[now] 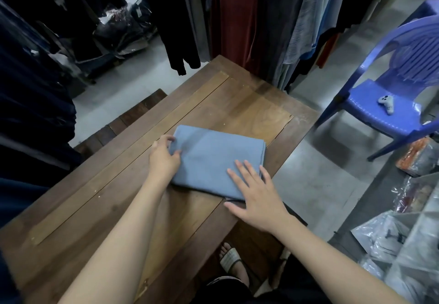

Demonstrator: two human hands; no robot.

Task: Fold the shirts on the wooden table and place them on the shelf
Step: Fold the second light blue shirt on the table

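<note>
A light blue shirt [213, 158], folded into a neat rectangle, lies on the wooden table [114, 199] near its right edge. My left hand [164, 156] is at the shirt's left edge, fingers and thumb curled round the folded layers. My right hand [255, 194] lies flat with spread fingers on the shirt's near right corner, its palm partly over the table edge.
Hanging clothes [237, 14] crowd the far side and the left of the table. A blue plastic chair [392, 94] with a small white controller [386, 104] on it stands to the right. Plastic-wrapped goods on a shelf [408, 237] sit at the lower right.
</note>
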